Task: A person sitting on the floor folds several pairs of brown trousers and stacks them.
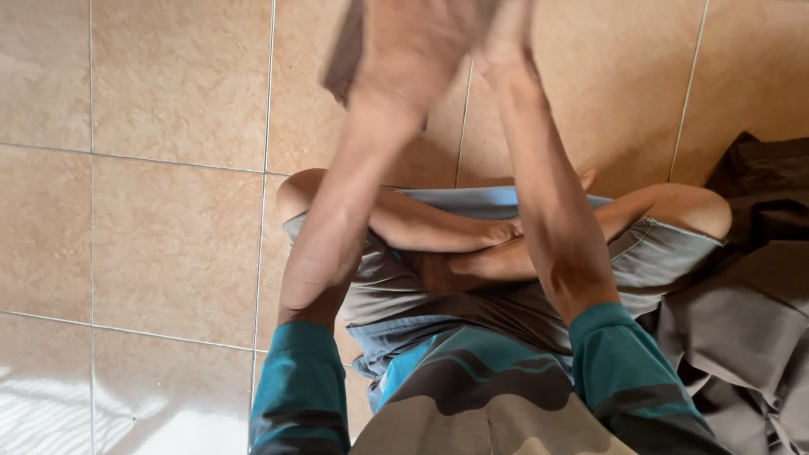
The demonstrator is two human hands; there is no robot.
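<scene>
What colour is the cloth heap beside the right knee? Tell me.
Dark grey-brown cloth heap, plain; head view shows it best.

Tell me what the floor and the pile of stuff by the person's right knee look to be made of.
Floor: probably glazed ceramic tile; beige mottled squares, grout lines, glossy glare near the bottom. Pile: woven fabric, matte grey-brown, with soft folds and creases; the exact fibre can't be told.

Both hands [438, 42] are raised ahead of crossed legs [472, 244]; heaped cloth [742, 320] lies right on the tiled floor [168, 236].

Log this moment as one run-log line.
posture: cross-legged on tiled floor | left hand: grips brown cloth, blurred | right hand: raised beside it, grip unclear | beside: dark clothes pile
</scene>
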